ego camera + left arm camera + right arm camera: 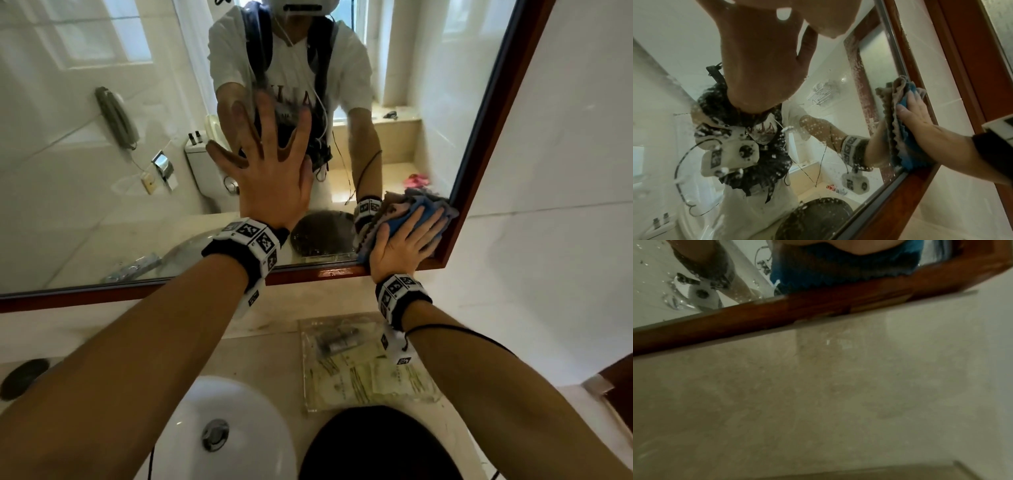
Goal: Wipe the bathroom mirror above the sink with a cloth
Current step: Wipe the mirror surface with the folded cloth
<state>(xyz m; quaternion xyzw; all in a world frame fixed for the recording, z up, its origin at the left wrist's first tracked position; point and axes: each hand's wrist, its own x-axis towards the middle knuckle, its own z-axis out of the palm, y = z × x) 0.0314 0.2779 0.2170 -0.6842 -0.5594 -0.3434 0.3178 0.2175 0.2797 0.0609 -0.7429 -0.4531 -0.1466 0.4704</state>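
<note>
A large mirror [85,154] in a reddish wooden frame [493,113] hangs above the white sink [239,411]. My left hand [274,164] lies flat on the glass with fingers spread, near the middle. My right hand [407,240] presses a crumpled blue and beige cloth [407,209] against the mirror's lower right corner, fingers straight over it. The left wrist view shows the cloth [898,123] between that hand [914,113] and the spotted glass [838,65]. In the right wrist view the cloth's blue edge [838,270] touches the bottom frame [797,309].
Below the mirror runs a beige stone counter [267,356] with a clear tray of packets [363,366] right of the sink. A dark round object [24,377] lies at the counter's left. A white tiled wall [565,171] borders the mirror on the right.
</note>
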